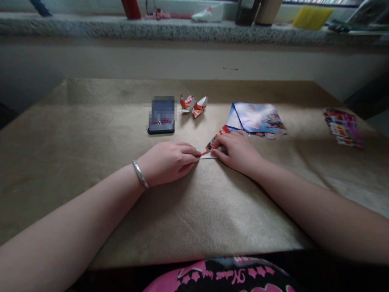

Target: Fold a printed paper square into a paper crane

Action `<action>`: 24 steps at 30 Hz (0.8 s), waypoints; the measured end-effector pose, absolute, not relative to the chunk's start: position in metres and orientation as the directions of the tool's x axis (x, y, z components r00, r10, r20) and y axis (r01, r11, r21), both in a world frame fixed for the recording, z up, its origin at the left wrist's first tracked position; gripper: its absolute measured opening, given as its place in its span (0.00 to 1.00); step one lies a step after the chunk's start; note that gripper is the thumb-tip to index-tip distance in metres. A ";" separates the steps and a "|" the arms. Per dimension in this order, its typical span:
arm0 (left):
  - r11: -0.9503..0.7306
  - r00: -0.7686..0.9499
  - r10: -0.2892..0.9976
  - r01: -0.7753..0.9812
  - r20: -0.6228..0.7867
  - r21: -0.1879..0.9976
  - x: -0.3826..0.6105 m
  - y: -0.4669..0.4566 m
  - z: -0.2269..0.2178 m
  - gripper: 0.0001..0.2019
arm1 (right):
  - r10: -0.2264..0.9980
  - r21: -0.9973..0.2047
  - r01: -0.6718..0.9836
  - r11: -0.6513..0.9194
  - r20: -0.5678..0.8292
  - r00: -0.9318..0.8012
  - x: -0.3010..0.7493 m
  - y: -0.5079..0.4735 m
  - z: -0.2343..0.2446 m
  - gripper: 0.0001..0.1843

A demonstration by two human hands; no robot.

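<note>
Printed paper piece [212,145] lies flat on the tan table cover [91,134], nearer the person than the phone [161,117] and just to its right. It looks part-folded, w/ a pointed white corner aimed back toward the phone's side.

Left hand [170,160] pinches that corner between thumb and fingertips, the other fingers curled in. Right hand [237,152] lies on top of the paper, fingers close together and pressed down; no grip visible, more a hold-down.

Judgement: this is a crease being set. To do it well, line up the edges at the pinched tip first, press w/ the right hand so nothing slides, then run a fingertip along the fold from the tip outward. A skewed tip would throw off the whole fold.

Further out: small folded paper shapes [193,104] just right of the phone, a stack of printed sheets [258,117] further right, one more printed sheet [343,125] well right of it. Bracelet [140,174] on the left wrist.
</note>
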State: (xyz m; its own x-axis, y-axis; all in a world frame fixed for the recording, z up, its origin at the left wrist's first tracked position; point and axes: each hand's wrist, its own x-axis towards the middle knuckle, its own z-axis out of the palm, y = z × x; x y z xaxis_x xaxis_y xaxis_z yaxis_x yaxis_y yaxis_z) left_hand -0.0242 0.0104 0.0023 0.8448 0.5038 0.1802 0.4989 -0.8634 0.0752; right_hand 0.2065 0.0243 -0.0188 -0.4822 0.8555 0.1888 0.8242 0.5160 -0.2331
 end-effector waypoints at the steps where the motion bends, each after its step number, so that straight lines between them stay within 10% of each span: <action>1: -0.862 0.844 0.506 0.499 0.177 0.089 -0.024 0.010 0.003 0.14 | 0.856 -0.234 0.824 0.516 0.189 -0.482 0.207 0.024 -0.019 0.10; 15: -0.789 0.803 0.574 0.490 0.159 0.369 -0.033 0.019 0.000 0.11 | 0.857 -0.284 0.809 0.515 0.178 -0.483 0.210 0.027 -0.027 0.10; 24: -0.786 0.776 0.608 0.558 0.170 0.266 -0.019 0.009 0.001 0.11 | 0.848 -0.243 0.814 0.527 0.205 -0.488 0.207 0.026 -0.024 0.11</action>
State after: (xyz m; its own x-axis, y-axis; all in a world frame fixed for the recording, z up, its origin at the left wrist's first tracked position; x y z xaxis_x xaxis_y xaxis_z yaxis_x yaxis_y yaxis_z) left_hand -0.0191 0.0089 0.0014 0.7755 0.6079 0.1705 0.5578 -0.7862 0.2659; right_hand 0.2069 0.0263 -0.0239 -0.4885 0.8482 0.2049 0.8141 0.5275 -0.2429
